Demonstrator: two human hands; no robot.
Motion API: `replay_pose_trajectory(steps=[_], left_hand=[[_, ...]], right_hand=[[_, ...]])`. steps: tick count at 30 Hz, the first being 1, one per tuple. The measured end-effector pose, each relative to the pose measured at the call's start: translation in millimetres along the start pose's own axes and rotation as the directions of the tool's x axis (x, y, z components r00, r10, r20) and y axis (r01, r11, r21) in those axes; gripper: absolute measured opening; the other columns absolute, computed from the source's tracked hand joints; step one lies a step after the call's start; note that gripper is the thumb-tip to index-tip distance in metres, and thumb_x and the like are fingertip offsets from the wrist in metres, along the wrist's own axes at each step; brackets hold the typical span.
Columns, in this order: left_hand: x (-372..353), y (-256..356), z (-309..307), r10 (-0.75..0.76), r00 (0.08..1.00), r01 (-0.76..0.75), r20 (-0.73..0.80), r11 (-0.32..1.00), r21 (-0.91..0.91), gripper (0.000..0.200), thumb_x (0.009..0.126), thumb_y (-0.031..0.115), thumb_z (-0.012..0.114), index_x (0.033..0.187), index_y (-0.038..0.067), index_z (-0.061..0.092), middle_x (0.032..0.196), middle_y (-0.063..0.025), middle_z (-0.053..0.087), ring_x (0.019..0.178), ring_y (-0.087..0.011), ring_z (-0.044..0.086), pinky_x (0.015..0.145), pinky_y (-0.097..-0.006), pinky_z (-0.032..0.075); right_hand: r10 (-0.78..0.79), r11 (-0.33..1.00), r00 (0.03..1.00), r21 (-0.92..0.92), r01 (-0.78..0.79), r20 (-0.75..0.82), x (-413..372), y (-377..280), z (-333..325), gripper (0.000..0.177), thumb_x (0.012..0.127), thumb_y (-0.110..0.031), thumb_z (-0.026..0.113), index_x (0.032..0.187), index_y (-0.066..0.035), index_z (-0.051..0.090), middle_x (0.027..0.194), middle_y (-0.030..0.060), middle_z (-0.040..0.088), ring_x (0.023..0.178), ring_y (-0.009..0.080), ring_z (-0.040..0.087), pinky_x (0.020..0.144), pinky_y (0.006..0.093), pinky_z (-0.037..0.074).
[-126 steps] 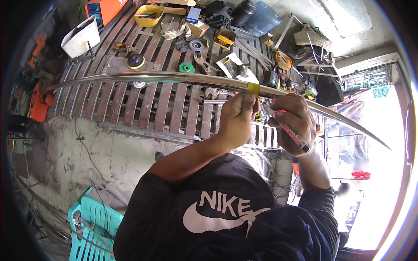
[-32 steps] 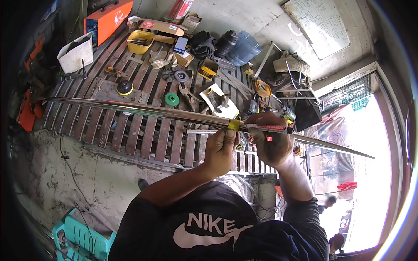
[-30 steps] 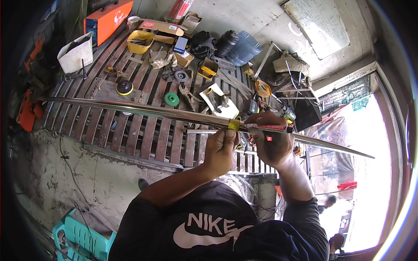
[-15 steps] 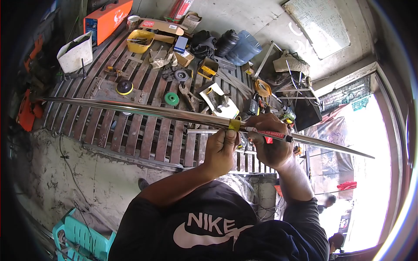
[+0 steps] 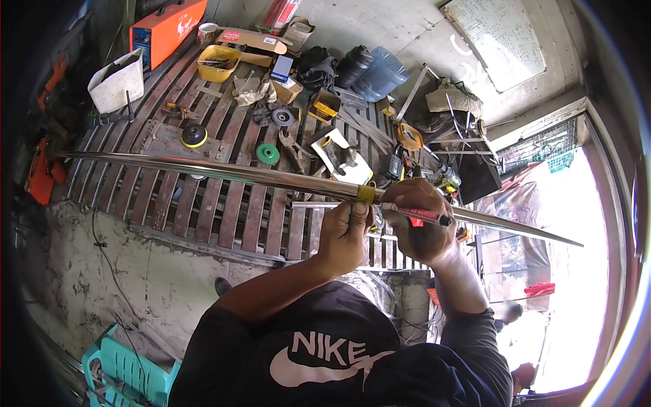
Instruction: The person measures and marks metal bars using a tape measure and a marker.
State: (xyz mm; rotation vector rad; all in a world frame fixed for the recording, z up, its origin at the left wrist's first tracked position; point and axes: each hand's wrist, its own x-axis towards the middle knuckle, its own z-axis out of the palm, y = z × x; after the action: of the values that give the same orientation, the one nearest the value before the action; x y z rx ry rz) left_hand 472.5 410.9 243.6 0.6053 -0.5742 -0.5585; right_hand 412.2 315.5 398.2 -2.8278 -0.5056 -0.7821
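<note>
A long shiny metal pipe (image 5: 271, 178) runs across the view in front of me, over the slatted bench. Wrapped around it is a yellow band (image 5: 366, 195), its lower end pinched between the thumb and fingers of my left hand (image 5: 342, 237). My right hand (image 5: 424, 230) is closed around a red and white marker (image 5: 413, 212), just right of the band. The marker's tip end points left toward the band, and its dark end points right. Part of the pipe passes behind my right hand.
On the slatted bench (image 5: 146, 200) lie a green disc (image 5: 267, 154), a black and yellow pad (image 5: 194, 136), an angle grinder (image 5: 281, 118) and a yellow tub (image 5: 218, 64). An orange machine (image 5: 167, 34) stands at back left. People (image 5: 510, 313) are near the bright doorway.
The marker has shifted slightly down and left in my right hand's grip. My left hand, the band and the pipe stay put. A person by the doorway has moved a little.
</note>
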Motion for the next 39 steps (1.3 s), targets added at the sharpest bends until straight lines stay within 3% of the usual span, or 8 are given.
replay_pose_trajectory(steps=[13,19,21,22,27,31,34,39], left_hand=[[0,-5,-3,0.032,0.999,-0.033,0.017,0.998,0.045,0.045,0.121,0.037,0.042,0.089,0.008,0.054,0.075,0.0034,0.051,0.063,-0.0040,0.039,0.056,-0.0253,0.033],[0,-3,-2,0.012,1.000,-0.013,0.012,0.999,0.045,0.045,0.121,0.036,0.042,0.088,0.008,0.053,0.074,0.0034,0.050,0.062,-0.0044,0.039,0.056,-0.0259,0.033],[0,-6,-4,0.005,1.000,-0.006,0.023,1.000,0.026,0.044,0.121,0.035,0.042,0.088,0.008,0.053,0.074,0.0030,0.050,0.062,-0.0046,0.039,0.056,-0.0258,0.033],[0,-6,-4,0.002,1.000,-0.002,0.028,1.000,0.016,0.044,0.121,0.035,0.042,0.088,0.008,0.053,0.074,0.0028,0.051,0.062,-0.0046,0.039,0.056,-0.0257,0.033],[-2,-9,-5,0.013,0.999,-0.012,0.036,1.000,-0.019,0.043,0.121,0.034,0.044,0.089,0.007,0.053,0.078,0.0006,0.053,0.064,-0.0052,0.040,0.058,-0.0253,0.034],[-3,-12,-5,0.002,0.999,0.002,0.045,0.996,-0.084,0.041,0.120,0.034,0.045,0.090,0.007,0.054,0.080,-0.0008,0.053,0.067,-0.0059,0.041,0.059,-0.0253,0.035],[-3,-9,-4,0.027,0.999,-0.024,0.045,0.997,-0.074,0.041,0.120,0.034,0.045,0.091,0.007,0.054,0.080,-0.0009,0.053,0.067,-0.0064,0.041,0.060,-0.0256,0.035],[-4,-11,-7,0.011,0.998,-0.006,0.062,0.997,-0.078,0.043,0.121,0.034,0.044,0.089,0.007,0.053,0.079,0.0000,0.052,0.067,-0.0065,0.041,0.059,-0.0257,0.035]], right_hand=[[0.434,0.900,0.898,-0.010,-0.436,-0.067,6,-18,4,0.026,0.100,-0.006,0.077,0.121,-0.001,0.061,0.105,0.0116,0.075,0.088,0.0200,0.079,0.067,0.0307,0.065],[0.469,0.871,0.879,-0.119,-0.477,-0.090,17,-24,0,0.020,0.102,-0.007,0.075,0.118,-0.002,0.064,0.102,0.0100,0.075,0.083,0.0182,0.076,0.066,0.0325,0.061],[0.526,0.850,0.830,0.079,-0.521,-0.187,15,-12,2,0.020,0.104,-0.011,0.074,0.118,-0.002,0.063,0.101,0.0108,0.075,0.081,0.0183,0.075,0.068,0.0337,0.060],[0.558,0.829,0.798,0.179,-0.529,-0.228,16,-6,2,0.020,0.104,-0.012,0.074,0.118,-0.002,0.063,0.101,0.0113,0.075,0.080,0.0184,0.074,0.069,0.0342,0.059],[0.843,0.533,0.537,0.099,-0.840,0.014,48,18,-19,0.026,0.106,-0.021,0.070,0.110,0.005,0.064,0.080,0.0121,0.075,0.070,0.0185,0.075,0.063,0.0341,0.057],[0.907,0.176,0.170,0.019,-0.984,0.385,55,51,-15,0.028,0.105,-0.023,0.074,0.117,0.003,0.072,0.085,0.0109,0.074,0.063,0.0128,0.068,0.055,0.0307,0.052],[0.909,0.162,0.004,-0.344,-0.925,0.417,72,55,-9,0.037,0.100,-0.032,0.078,0.111,0.003,0.075,0.079,0.0108,0.073,0.060,0.0138,0.065,0.052,0.0324,0.049],[0.852,0.177,-0.052,-0.380,-0.908,0.521,87,42,-3,0.043,0.094,-0.039,0.080,0.100,0.003,0.077,0.071,0.0092,0.069,0.059,0.0161,0.063,0.051,0.0350,0.048]])
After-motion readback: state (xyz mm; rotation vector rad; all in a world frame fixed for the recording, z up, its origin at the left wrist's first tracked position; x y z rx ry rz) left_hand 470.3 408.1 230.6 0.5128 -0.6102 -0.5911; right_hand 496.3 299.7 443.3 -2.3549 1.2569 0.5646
